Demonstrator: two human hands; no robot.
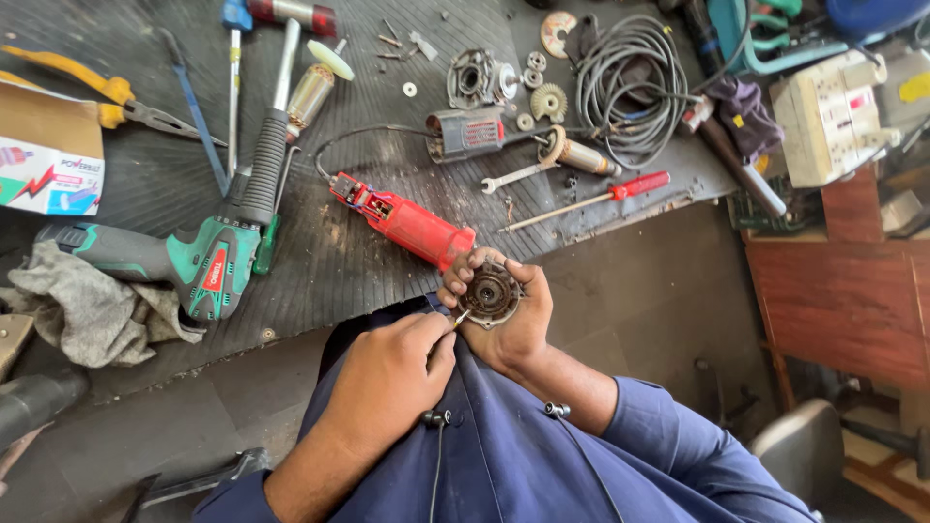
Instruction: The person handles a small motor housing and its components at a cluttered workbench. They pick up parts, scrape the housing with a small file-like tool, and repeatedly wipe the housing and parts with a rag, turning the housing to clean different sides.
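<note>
The fingers [441,341] of the left hand [387,383] are pinched shut on a thin, yellow-tipped tool [461,318], its tip touching the rim of the round, dark metal end [489,292] of a red plastic power-tool body [412,228]. The right hand [513,324] grasps that round end from below, its fingers [460,276] curled over the edge where the red casing meets the metal, so the opening faces upward. The red body slants away from the hands toward the middle of the ribbed black surface [339,271], and its far end, with the cover off, lies on the mat just past the near edge. Left of it, near that edge, rests a green and black cordless drill [208,261] beside a crumpled grey rag [87,305]. Beyond the red body lie a silver open-ended spanner [518,176] and a red-handled screwdriver [591,201], with a grey motor housing [465,133] and small round gears [547,101] further back. A coiled grey cable [630,87] sits toward the far right corner.
</note>
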